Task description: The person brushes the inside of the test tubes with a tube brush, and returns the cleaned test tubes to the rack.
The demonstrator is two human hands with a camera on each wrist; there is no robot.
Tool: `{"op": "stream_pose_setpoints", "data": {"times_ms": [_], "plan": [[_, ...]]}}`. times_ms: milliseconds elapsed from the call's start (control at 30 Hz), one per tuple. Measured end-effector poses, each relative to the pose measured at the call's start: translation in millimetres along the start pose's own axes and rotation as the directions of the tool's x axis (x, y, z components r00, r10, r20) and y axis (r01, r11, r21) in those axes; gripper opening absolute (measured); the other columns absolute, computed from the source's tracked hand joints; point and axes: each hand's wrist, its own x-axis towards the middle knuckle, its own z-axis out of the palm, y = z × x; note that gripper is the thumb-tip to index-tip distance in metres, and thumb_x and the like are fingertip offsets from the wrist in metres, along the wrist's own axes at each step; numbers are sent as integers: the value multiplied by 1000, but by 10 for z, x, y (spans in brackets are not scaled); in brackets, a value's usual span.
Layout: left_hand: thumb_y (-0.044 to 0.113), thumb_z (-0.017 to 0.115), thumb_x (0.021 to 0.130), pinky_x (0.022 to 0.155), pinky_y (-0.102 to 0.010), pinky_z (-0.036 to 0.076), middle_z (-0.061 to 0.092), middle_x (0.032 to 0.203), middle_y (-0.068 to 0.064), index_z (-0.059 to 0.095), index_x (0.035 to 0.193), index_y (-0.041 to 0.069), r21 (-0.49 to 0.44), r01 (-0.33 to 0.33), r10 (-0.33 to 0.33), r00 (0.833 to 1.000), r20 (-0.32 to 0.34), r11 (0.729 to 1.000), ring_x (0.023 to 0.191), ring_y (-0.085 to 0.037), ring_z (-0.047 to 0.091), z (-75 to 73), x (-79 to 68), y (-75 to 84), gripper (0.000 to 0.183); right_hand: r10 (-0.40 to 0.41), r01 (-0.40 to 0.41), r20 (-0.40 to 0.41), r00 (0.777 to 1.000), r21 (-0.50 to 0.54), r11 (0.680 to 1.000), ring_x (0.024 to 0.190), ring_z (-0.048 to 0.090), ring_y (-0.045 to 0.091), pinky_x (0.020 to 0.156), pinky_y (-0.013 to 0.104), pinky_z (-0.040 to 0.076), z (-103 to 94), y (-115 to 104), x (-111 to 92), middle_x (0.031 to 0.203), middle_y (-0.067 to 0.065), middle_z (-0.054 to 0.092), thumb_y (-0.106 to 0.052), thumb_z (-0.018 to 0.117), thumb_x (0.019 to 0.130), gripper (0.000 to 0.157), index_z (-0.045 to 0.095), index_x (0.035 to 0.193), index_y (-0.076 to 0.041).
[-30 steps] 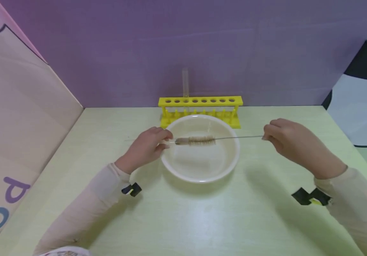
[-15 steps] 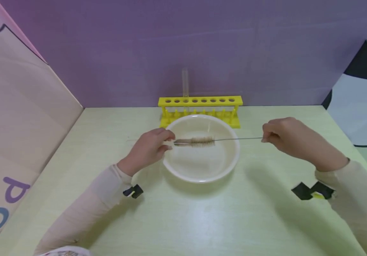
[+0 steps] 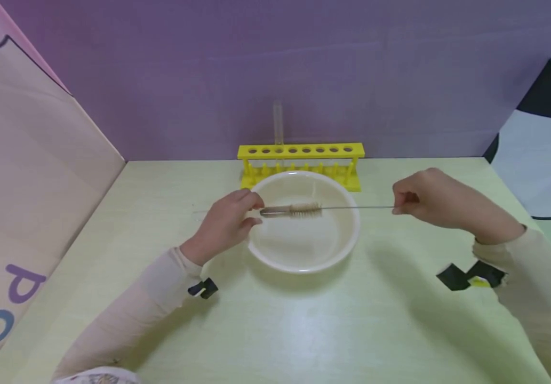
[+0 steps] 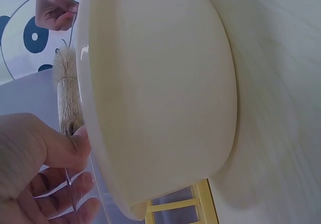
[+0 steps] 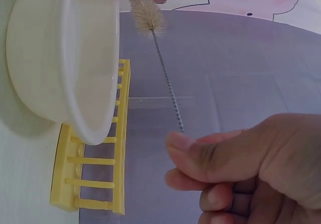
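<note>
Reading the pale panel at the near left, I get a blue ring-shaped letter and, just beyond it, a purple letter that could be p or d; I cannot tell which. Both cream cloth sleeves carry small black squares near the cuffs, their markings too small for me to read.

The left hand has its thumb and fingers closed round a clear, smooth test tube, lying nearly level; the right hand, to the right, pinches the thin twisted-wire stem of a brush between thumb and finger. I see the brush head partly in the tube, its tan bristles squeezed flat inside and flaring bushy outside the mouth; both hang over a round, glossy cream basin on the pale, faintly grained table.

Just behind the basin stands a yellow rack with a row of round holes and a row of pegs; a second clear tube stands upright in it, left of centre; farthest off I have a smooth purple backdrop.
</note>
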Motion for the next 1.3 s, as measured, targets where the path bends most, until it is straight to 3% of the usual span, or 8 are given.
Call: {"op": "stream_pose_setpoints", "data": {"times_ms": [233, 433, 800, 1067, 1300], "plan": [[2, 78, 74, 69, -31, 51, 60, 89, -5, 59, 95, 5, 24, 7, -7, 1000, -3, 1000, 81, -20, 58, 12, 13, 40, 28, -13, 11, 37, 999, 60, 998, 51, 39, 2, 48, 21, 37, -35, 48, 38, 57, -11, 50, -4, 75, 77, 25, 58, 66, -18], [1, 78, 74, 65, -31, 49, 58, 86, -4, 58, 93, 6, 42, -2, 3, 1000, -15, 999, 79, -20, 55, 7, 20, 83, 28, 31, -43, 94, 995, 119, 992, 49, 37, 3, 49, 21, 34, -92, 68, 54, 55, -9, 45, -6, 77, 76, 23, 59, 66, -16], [1, 78, 73, 58, -28, 46, 54, 82, -3, 54, 89, 8, 85, -41, 45, 998, -46, 996, 75, -19, 53, 60, 17, 112, 29, 95, -156, 279, 956, 206, 966, 51, 40, 7, 50, 22, 36, -218, 69, 172, 57, -4, 46, -11, 75, 80, 19, 59, 70, -10], [2, 76, 76, 57, -27, 47, 54, 81, -3, 54, 88, 7, 97, -38, 42, 998, -46, 995, 75, -19, 55, 55, 19, 156, 26, 141, -230, 321, 936, 259, 938, 53, 40, 10, 54, 25, 39, -262, 57, 216, 59, -1, 48, -10, 71, 83, 16, 59, 74, -6], [2, 74, 77, 53, -26, 44, 50, 79, -5, 53, 89, 5, 149, -43, 53, 996, -65, 988, 68, -18, 49, 57, 17, 183, 25, 146, -247, 321, 936, 302, 921, 53, 40, 10, 55, 26, 39, -319, 46, 256, 61, 0, 51, -9, 68, 86, 16, 59, 74, -4]]}}
